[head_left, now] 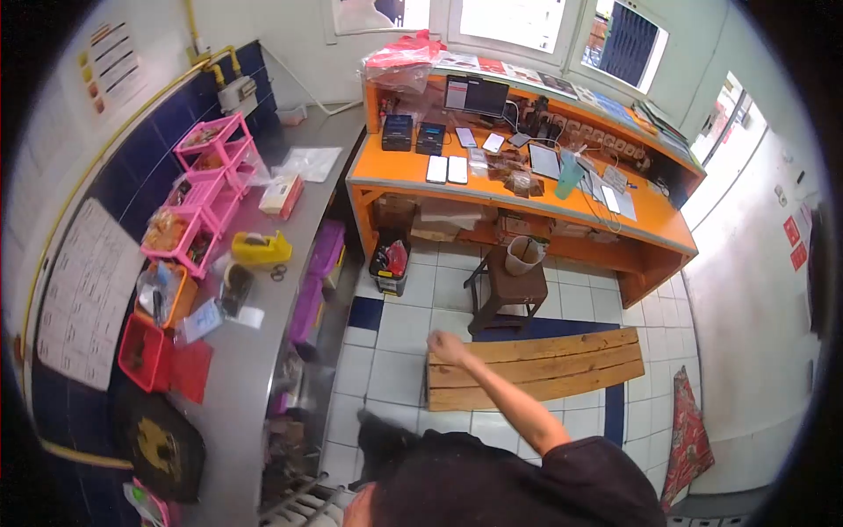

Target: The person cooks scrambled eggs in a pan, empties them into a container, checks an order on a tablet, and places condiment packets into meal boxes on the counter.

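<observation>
My right hand [449, 348] is held out on a bare forearm, over the left end of a wooden bench [544, 364]. Its fingers are curled in, and nothing shows in them. The hand seems to be in the air above the bench, not gripping it. A dark sleeve [606, 474] covers the upper arm. At the bottom edge a small patch of skin shows beside the dark shirt, but my left hand is out of sight. A blurred black shape [382, 443] sits left of the shirt; its kind is unclear.
A steel counter [250, 386] on the left bears pink racks [206, 198], a yellow tape dispenser [262, 249] and a red basket [145, 353]. Ahead, an orange desk [386, 171] carries phones, a monitor [475, 94] and a green cup [569, 174]. A brown stool [509, 285] holds a pail [524, 256].
</observation>
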{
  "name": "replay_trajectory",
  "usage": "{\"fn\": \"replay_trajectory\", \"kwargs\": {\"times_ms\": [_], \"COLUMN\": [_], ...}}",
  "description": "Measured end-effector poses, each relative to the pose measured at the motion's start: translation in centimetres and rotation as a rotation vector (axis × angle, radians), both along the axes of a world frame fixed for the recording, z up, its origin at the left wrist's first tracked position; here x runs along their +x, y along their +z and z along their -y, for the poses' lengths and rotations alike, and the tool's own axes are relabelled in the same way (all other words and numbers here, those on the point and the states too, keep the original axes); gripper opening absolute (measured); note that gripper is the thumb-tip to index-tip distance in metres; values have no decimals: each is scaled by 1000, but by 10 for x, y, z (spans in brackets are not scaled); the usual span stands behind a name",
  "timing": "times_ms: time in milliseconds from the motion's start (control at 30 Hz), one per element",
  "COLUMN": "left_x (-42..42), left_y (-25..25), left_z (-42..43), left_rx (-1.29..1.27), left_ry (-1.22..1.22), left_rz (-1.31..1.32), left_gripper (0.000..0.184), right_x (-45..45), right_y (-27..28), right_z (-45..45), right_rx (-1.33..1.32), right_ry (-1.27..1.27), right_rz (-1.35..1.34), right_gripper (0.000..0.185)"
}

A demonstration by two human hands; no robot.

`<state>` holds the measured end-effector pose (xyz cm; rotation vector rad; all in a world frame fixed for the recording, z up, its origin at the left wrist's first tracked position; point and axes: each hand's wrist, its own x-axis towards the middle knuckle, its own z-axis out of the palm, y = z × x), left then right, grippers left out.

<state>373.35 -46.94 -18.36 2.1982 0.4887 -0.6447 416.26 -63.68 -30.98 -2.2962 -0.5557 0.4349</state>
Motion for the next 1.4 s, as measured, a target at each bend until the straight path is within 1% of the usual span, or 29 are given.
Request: {"fn": "replay_trajectory", "kwargs": {"times_ms": [100,167,233,267,300,333,367,400,433,467,500,533,567,600,633,667,733,800,833,867,967,1000,1033,1067,1133,1233,1300,1333,1400], "left_x": [47,79,123,155,181,205,219,234,244,245,253,275,307,340,367,390,430,481,501,523,578,595,606,620,645,689,725,724,725], "left_y": [-10,-8,0,7,30,28,25,20,-7,-49,-72,-65,-46,-38,-40,-42,-44,-44,-46,-45,-51,-53,-57,-58,-58,-32,-5,-13,-36], "left_z": [-59,-95,-131,-151,-163,-173,-183,-200,-222,-242,-255,-258,-257,-258,-261,-262,-258,-249,-243,-238,-228,-226,-223,-219,-217,-210,-200,-203,-213], "left_rx": [13,25,46,68,-36,-43,-20,15,26,74,114,109,85,66,68,83,103,99,95,100,109,117,114,114,122,140,166,165,81], "left_ry": [-56,-81,-87,-96,-78,-89,-134,-189,-213,-263,-312,-327,-338,-344,-344,-347,-345,-338,-328,-324,-313,-315,-310,-313,-330,-377,-373,-372,-374], "left_rz": [19,0,-50,-72,44,42,-7,-59,-74,-10,55,50,1,-43,-43,-75,-117,-109,-111,-111,-135,-145,-152,-147,-114,-57,-243,-252,77], "left_gripper": [66,64,59,57,55,55,56,57,57,57,58,58,60,62,62,62,62,63,63,63,64,64,64,65,65,64,64,64,66], "right_x": [92,132,188,216,241,259,276,297,319,344,364,384,414,445,476,501,568,618,661,693,757,774,795,804,818,832,837,838,839], "right_y": [50,56,63,66,67,64,69,75,82,87,95,101,99,103,107,128,131,162,159,162,196,198,187,190,211,215,214,212,215], "right_z": [-64,-87,-96,-97,-93,-86,-79,-75,-69,-62,-57,-50,-40,-36,-32,-32,-22,-23,-18,-14,-13,-9,-3,0,2,11,17,19,21], "right_rx": [131,148,-122,-123,-161,-205,-264,-312,-295,-284,-307,-333,-296,-255,-345,-374,-354,-396,-370,-374,-408,-435,-467,-473,-572,-574,-595,-593,-561], "right_ry": [94,106,132,113,122,137,81,17,-15,-45,-86,-125,-112,-95,-145,-180,-167,-203,-209,-173,-143,-125,-135,-123,-48,-7,20,25,80], "right_rz": [173,191,233,254,268,266,189,108,99,98,136,175,200,231,229,122,249,307,241,326,374,405,511,500,468,474,473,464,529], "right_gripper": [24,23,21,21,21,20,23,27,28,30,31,33,35,38,41,41,46,52,55,54,58,59,58,58,58,54,51,51,51]}}
